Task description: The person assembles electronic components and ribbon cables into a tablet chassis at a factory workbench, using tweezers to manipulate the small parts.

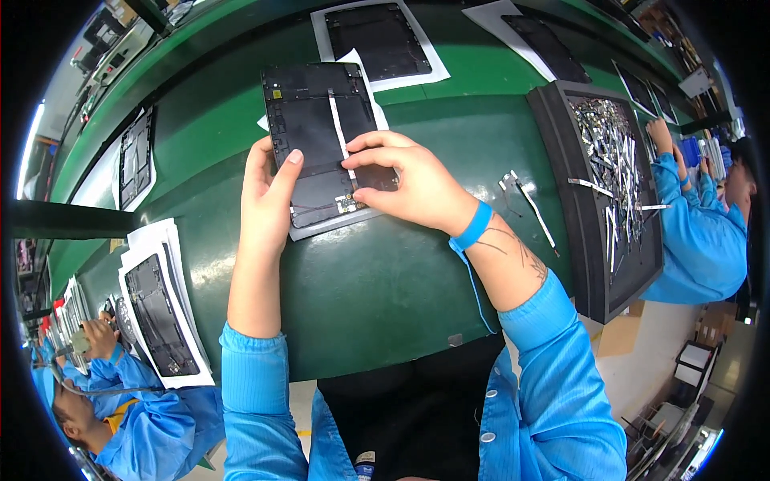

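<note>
A black tablet back housing [309, 128] lies in front of me on a white sheet over the green bench. My left hand [266, 196] grips its left edge, thumb on the inner face. Along the housing runs a white ribbon cable [336, 119], with a small circuit board [347, 204] at its near end. My right hand [417, 180] is closed around the cable's near part, the thumb beside the board and fingertips along the strip. The palm hides the housing's near right corner. Right of my hand, another cable with a small board [513, 183] rests loose on the bench.
A black tray [573, 272] heaped with ribbon cables [609, 152] stands at the right. More housings lie on white sheets at the back [377, 40], left [136, 156] and near left [160, 313]. Co-workers in blue sit at the far left [152, 425] and right [698, 240].
</note>
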The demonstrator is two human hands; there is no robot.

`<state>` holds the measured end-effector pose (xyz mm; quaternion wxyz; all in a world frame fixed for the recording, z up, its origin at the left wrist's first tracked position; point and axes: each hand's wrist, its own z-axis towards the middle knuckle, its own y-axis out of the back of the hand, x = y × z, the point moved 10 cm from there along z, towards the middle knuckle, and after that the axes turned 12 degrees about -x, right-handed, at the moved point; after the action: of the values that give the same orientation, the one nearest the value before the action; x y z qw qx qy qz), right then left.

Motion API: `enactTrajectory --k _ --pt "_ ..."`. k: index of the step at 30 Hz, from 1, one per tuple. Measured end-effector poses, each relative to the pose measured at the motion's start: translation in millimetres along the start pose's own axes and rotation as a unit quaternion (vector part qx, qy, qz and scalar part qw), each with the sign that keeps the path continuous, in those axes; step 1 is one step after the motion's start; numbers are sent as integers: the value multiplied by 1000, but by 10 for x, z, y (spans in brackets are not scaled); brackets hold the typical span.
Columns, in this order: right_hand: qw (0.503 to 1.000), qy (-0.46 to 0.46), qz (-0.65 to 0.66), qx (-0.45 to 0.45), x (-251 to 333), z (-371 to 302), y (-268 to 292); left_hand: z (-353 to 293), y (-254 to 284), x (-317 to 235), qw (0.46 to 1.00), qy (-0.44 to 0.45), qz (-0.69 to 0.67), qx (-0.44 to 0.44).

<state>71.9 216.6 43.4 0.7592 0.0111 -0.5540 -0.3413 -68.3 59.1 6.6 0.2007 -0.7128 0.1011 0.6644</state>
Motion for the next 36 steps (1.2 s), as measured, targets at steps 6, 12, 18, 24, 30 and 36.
enactTrajectory --k 6,12,18,24,30,36 --pt "1000 -18 12 3 -34 -8 -18 2 -1 59 998 55 -32 13" --pt "1000 -12 8 6 -3 -3 -12 57 89 -6 989 -40 138 22" --pt "1000 -17 20 2 -5 -4 -1 -7 44 -174 971 -144 191 23" --pt "1000 -11 14 0 0 3 5 -28 -50 -104 994 -41 86 46" --pt "999 26 -41 -17 21 -37 -43 76 44 136 999 26 -4 20" --pt "996 36 -18 -83 62 -6 82 164 235 134 997 4 -67 -41"
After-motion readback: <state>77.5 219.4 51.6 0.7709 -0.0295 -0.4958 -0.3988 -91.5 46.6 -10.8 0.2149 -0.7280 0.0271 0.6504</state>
